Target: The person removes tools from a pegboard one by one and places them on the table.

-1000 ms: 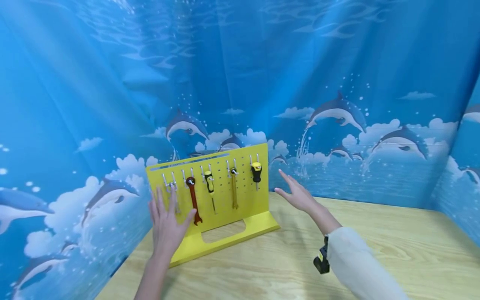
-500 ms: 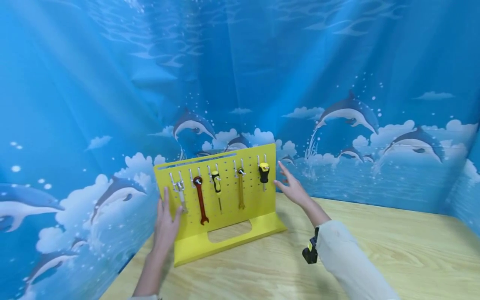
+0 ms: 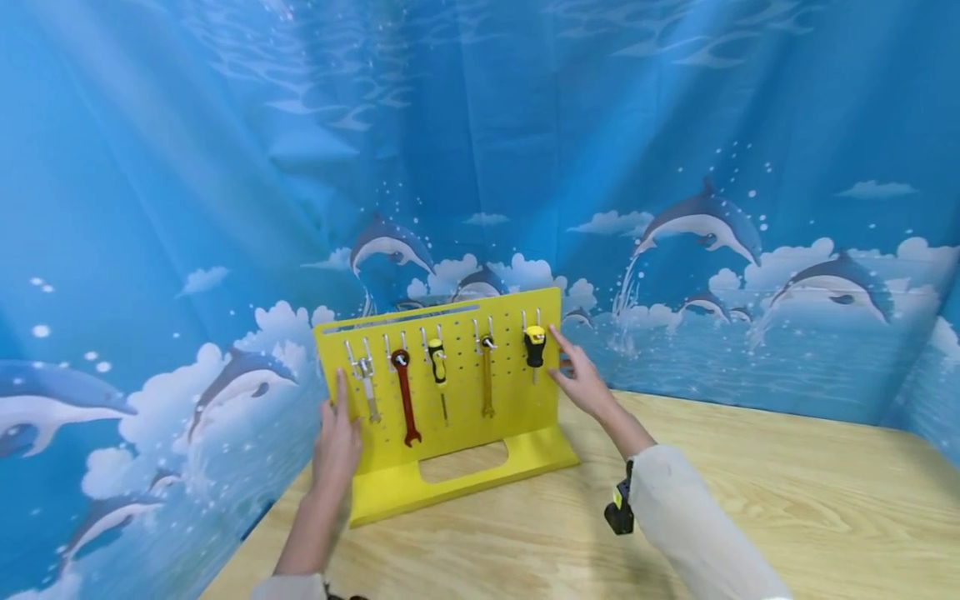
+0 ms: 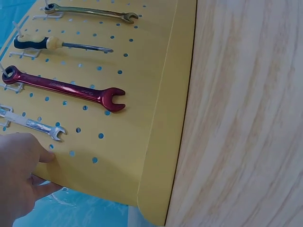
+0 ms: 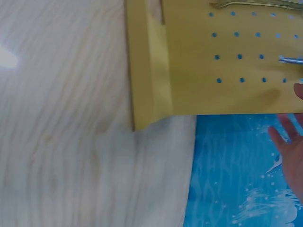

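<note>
Straddling the left edge of the yellow pegboard [image 3: 465, 400], the left hand [image 3: 337, 450] pinches it between thumb and fingers; the right hand [image 3: 588, 387] meets the right edge, its grip indeterminate. Probable step: steadying the pegboard, upright on the worktop [image 3: 712, 475], by its sides. The next move calls for even, level pressure, so that the silver wrench [image 3: 368, 389], red wrench [image 3: 406, 400], slim screwdriver [image 3: 437, 362], brass wrench [image 3: 487, 383] and stubby screwdriver [image 3: 535, 347] remain hung. Beyond: a dolphin-print backdrop [image 3: 525, 167].

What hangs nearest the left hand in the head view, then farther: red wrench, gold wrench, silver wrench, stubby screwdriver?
1. Silver wrench, beside the left hand
2. Red wrench, next right
3. Gold wrench, farther right
4. Stubby screwdriver, right end of pegboard
</note>
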The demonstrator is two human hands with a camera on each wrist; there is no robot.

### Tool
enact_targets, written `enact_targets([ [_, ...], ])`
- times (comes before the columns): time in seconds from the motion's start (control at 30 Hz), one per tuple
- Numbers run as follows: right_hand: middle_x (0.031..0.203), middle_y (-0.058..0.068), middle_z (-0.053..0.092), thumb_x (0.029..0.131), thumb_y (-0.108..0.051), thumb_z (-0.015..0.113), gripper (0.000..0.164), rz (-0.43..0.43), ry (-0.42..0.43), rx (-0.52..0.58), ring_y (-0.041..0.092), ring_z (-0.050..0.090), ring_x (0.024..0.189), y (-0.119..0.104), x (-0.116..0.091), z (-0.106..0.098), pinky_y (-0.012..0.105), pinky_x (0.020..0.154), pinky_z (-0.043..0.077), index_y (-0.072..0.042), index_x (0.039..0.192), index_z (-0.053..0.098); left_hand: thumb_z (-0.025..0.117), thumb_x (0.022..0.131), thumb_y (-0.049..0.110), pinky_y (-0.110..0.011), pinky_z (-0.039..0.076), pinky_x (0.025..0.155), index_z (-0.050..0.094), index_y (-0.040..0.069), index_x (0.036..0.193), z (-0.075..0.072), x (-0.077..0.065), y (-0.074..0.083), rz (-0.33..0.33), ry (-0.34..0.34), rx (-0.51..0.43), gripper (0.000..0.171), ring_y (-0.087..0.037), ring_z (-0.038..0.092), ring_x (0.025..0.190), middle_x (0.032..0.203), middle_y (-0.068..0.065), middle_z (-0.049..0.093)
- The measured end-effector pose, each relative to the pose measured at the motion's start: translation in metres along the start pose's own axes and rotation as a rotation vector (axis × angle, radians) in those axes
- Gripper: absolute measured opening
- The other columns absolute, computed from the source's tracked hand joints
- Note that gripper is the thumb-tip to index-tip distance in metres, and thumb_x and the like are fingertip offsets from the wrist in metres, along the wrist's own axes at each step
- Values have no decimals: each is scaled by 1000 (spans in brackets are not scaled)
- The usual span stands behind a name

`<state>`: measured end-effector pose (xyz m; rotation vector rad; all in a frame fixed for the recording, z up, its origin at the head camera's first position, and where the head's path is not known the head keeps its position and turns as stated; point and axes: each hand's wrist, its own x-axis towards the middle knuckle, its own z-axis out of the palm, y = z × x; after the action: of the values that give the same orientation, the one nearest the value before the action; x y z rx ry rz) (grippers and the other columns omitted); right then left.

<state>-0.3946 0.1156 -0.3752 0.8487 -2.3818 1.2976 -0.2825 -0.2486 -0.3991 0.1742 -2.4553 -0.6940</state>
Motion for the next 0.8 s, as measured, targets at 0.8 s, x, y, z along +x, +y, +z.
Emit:
enact_targets([
  [0.8,95,17,43,76,8,69,94,-131,237,-293,26,54,76,5,-47,3,33,65,52,-21,148,15,52,88,-6,-25,40,44,-10,33,145,8,0,5,77,-47,-9,94,-15,39,51,106,-22,38],
])
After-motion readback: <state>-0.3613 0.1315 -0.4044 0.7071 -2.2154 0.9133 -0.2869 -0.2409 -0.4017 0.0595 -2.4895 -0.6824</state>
